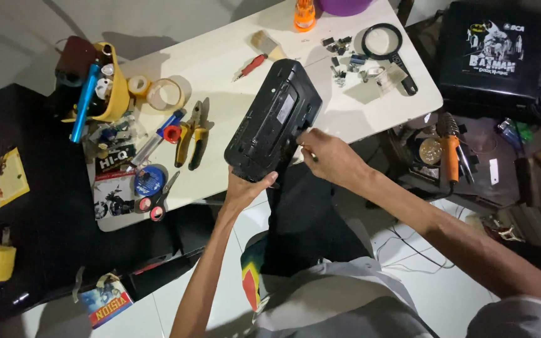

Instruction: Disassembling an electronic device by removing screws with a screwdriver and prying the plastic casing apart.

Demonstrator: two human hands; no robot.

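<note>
Black radio-like box [273, 122] in middle of view, on white table [220, 75] edge, tilted, back side up. L hand [245, 188] at 6 o'clock of box, holds its bottom end, thumb on top. R hand [327, 156] at 4 o'clock, fingers pinched on small thin tool, tip touching box side. Yellow pliers [192, 134] at 9 o'clock, near. Magnifying glass [386, 47] at 2 o'clock, small parts beside it.

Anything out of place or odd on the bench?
The black device hangs off the white table edge, propped by the left hand while the right hand works its side. Small loose parts lie scattered by the magnifying glass.
</note>
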